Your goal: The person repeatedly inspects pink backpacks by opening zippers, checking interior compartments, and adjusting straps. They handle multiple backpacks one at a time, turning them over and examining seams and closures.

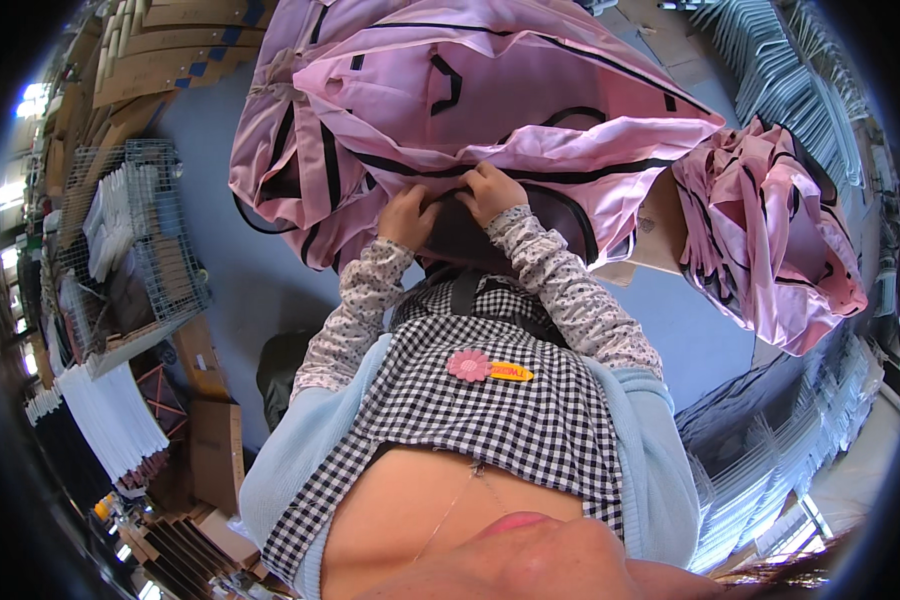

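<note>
The scene is evenly and brightly lit by soft daylight, with blown-out glare seen at the far left rim. Shadows are faint. Strong fisheye bending and a dark vignette are shown toward the edges, and the nearest part at the lower edge is blurred.

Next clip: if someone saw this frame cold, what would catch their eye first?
The big glossy pink fabric cover with black trim fills the top centre, with the left hand and right hand pressed on its lower edge. A second bundle of the same pink fabric hangs at the right, and a wire mesh basket of white items sits at the left.
</note>
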Motion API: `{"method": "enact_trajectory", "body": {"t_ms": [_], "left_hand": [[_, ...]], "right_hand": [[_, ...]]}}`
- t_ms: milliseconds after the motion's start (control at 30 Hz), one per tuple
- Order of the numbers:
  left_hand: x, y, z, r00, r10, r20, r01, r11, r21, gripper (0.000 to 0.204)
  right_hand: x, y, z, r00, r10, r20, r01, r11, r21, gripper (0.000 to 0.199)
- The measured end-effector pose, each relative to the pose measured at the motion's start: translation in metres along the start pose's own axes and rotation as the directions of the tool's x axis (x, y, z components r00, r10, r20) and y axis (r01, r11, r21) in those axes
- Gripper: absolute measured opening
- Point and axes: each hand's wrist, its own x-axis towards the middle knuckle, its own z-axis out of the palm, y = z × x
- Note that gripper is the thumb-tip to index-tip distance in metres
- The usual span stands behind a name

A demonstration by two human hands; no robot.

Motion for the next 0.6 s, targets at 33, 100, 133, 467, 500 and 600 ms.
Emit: {"method": "enact_trajectory", "body": {"t_ms": [33,100,133,467,500,600], "left_hand": [[0.0,0.001,0.0,1.0,0.006,-0.017,-0.006,1.0,-0.016,0.022],[-0.004,0.003,0.001,0.999,0.009,-0.044,-0.011,0.999,-0.047,0.021],[-0.005,0.005,0.0,0.998,0.027,-0.057,-0.03,0.999,-0.043,0.02],[-0.013,0.028,0.01,0.975,0.119,-0.188,-0.118,0.993,0.016,0.018],[-0.015,0.026,0.011,0.965,0.127,-0.228,-0.127,0.992,0.014,0.019],[-0.041,-0.026,0.034,0.925,-0.195,-0.327,0.077,0.937,-0.34,0.03]], "right_hand": [[0.001,0.003,-0.002,0.999,0.039,0.018,-0.04,0.999,0.022,0.023],[-0.002,0.0,-0.01,0.989,0.127,0.078,-0.13,0.991,0.041,0.024],[-0.004,-0.002,-0.016,0.976,0.184,0.117,-0.193,0.979,0.071,0.025],[-0.06,0.019,-0.053,0.912,0.216,-0.349,-0.219,0.975,0.03,0.013],[-0.065,0.019,-0.063,0.884,0.173,-0.433,-0.164,0.985,0.058,0.013],[-0.098,0.033,-0.098,0.698,0.079,-0.712,-0.264,0.952,-0.154,0.026]]}}
